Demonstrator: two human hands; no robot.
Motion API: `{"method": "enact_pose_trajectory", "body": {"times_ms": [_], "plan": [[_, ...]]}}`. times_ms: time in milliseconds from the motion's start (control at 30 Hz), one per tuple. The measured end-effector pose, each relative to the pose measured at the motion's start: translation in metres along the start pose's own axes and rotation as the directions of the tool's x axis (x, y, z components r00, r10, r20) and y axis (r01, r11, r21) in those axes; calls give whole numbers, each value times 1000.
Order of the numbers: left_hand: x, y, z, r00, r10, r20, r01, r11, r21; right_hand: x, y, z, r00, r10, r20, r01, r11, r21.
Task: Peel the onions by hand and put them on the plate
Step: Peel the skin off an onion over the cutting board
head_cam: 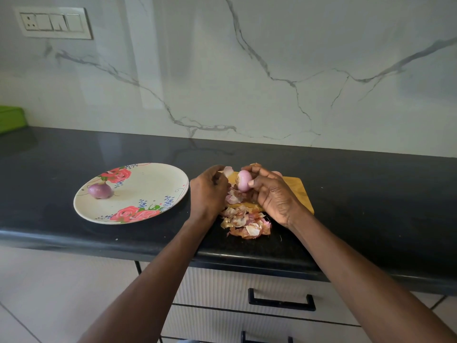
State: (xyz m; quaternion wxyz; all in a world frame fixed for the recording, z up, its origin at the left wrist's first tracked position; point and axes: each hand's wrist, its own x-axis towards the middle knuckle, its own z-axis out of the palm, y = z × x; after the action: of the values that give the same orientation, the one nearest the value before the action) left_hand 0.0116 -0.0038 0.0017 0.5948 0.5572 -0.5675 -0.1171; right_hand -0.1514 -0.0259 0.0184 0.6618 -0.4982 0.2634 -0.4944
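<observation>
The right hand (pixel 272 194) holds a pale pink onion (pixel 244 180) up over the wooden board (pixel 300 191). Its fingers are curled round the onion, and the thumb tip presses on the onion's side. The onion looks mostly peeled, smooth and shiny, with a bit of brown skin on its left end.

The left hand (pixel 209 189) is at 9 o'clock from that onion, just beside it. Its fingers are bent in, and they pinch a small piece of pale skin (pixel 228 171) that sticks up at the fingertips. I cannot tell if that piece is joined to the onion.

Under both hands is a pile of loose skins (pixel 247 225). Some lie on the board and some lie on the black counter (pixel 371 206), toward 6 o'clock from the onion.

A round plate (pixel 148 189) with pink roses sits on the counter at 9 o'clock from the hands, close to the left wrist. One purple onion (pixel 100 190) rests on the plate, near its left edge. It is peeled and sits alone.

A little bit of another pink onion (pixel 277 173) peeks out behind the right hand, at 1 o'clock from the held one.

A green box (pixel 11 118) sits far off at the left edge of the counter.
</observation>
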Motion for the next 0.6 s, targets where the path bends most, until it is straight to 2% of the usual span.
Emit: {"method": "enact_pose_trajectory", "body": {"times_ms": [133,200,333,400,500,600], "plan": [[2,-2,2,1000,10,-23,-9,998,61,1,0,0,999,9,-44,-6,998,66],[2,0,1,998,61,-13,-60,996,64,1,0,-1,999,14,-48,-10,997,82],[-3,2,0,957,261,126,-259,965,-29,0,-2,-1,999,13,-44,-12,999,36],[-2,0,2,945,278,172,-277,960,-28,0,-1,0,999,17,-46,-16,999,39],[-1,0,2,957,252,144,-245,967,-64,0,0,0,998,37,-52,-34,998,51],[-2,1,2,954,285,93,-280,958,-61,-1,0,0,998,44,-50,-38,994,107]]}}
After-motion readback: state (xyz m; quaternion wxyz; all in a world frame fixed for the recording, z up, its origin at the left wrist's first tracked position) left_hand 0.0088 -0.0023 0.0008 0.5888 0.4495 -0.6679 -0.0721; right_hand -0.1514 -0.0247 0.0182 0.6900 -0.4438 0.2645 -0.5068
